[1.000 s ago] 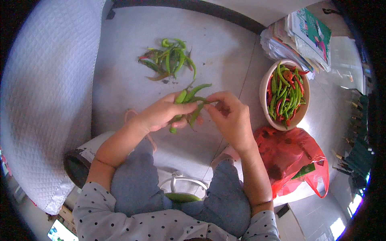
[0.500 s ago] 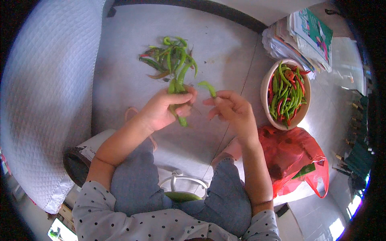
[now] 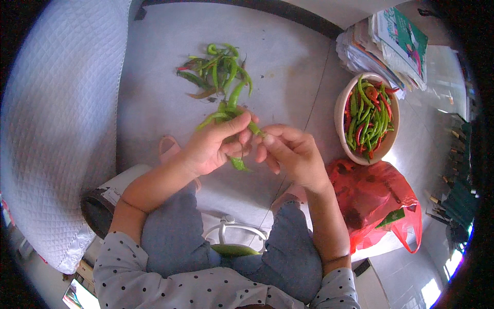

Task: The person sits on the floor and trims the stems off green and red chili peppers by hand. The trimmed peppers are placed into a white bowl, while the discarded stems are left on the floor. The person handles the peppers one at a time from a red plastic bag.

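My left hand [image 3: 210, 146] is closed round several green chili peppers [image 3: 212, 119], whose ends stick out above and below the fingers. One green chili pepper [image 3: 254, 128] reaches across from it to my right hand [image 3: 297, 157]. My right thumb and forefinger pinch that pepper's end, and both hands nearly meet there. On the floor just beyond my left hand lies a loose pile of peppers [image 3: 215, 77], mostly green with some dark and reddish ones.
At the right stands an oval pale bowl [image 3: 339, 119] full of green and red chili peppers. A red plastic bag [image 3: 378, 198] sits nearer, a stack of books and papers [image 3: 382, 49] farther back. At the left are a quilted cover [image 3: 62, 118] and a dark-rimmed bin [image 3: 98, 208].
My right hand has brought its green pepper left, against my left hand. The bunch in my left hand has shifted, with one pepper now sticking out to the left.
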A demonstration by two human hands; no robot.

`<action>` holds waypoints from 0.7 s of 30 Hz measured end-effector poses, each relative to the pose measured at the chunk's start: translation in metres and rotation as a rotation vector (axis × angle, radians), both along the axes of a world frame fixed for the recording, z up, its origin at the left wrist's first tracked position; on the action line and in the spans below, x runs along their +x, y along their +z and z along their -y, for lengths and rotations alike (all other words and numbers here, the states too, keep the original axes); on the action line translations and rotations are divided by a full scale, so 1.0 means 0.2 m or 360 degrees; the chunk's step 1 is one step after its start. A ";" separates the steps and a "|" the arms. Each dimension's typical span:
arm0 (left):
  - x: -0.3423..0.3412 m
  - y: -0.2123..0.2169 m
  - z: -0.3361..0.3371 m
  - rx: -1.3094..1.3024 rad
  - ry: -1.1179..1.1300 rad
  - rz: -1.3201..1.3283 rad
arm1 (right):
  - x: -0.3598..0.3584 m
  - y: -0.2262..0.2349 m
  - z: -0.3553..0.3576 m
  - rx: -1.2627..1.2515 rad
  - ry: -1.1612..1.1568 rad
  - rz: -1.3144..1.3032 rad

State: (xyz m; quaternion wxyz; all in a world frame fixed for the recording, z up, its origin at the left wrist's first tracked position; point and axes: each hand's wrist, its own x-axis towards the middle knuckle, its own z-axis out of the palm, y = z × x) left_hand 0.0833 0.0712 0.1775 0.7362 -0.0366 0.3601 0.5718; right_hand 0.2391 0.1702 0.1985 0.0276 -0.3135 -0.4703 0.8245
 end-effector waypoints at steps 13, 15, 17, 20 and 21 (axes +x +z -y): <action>0.05 0.02 -0.02 0.0113 0.0005 -0.1257 | -0.05 -0.03 0.08 0.0462 0.0104 0.0304; 0.04 0.02 -0.02 0.0074 0.0049 -0.1069 | -0.05 -0.02 0.08 0.0545 0.0096 0.0328; 0.04 0.02 -0.02 0.0067 0.0039 -0.1025 | -0.05 -0.02 0.09 0.0668 0.0083 0.0330; 0.06 0.04 -0.03 0.0052 0.0027 -0.0926 | -0.04 -0.03 0.10 0.0771 0.0060 0.0288; 0.05 0.04 -0.03 0.0014 0.0081 -0.0726 | -0.05 -0.02 0.10 0.0709 0.0053 0.0264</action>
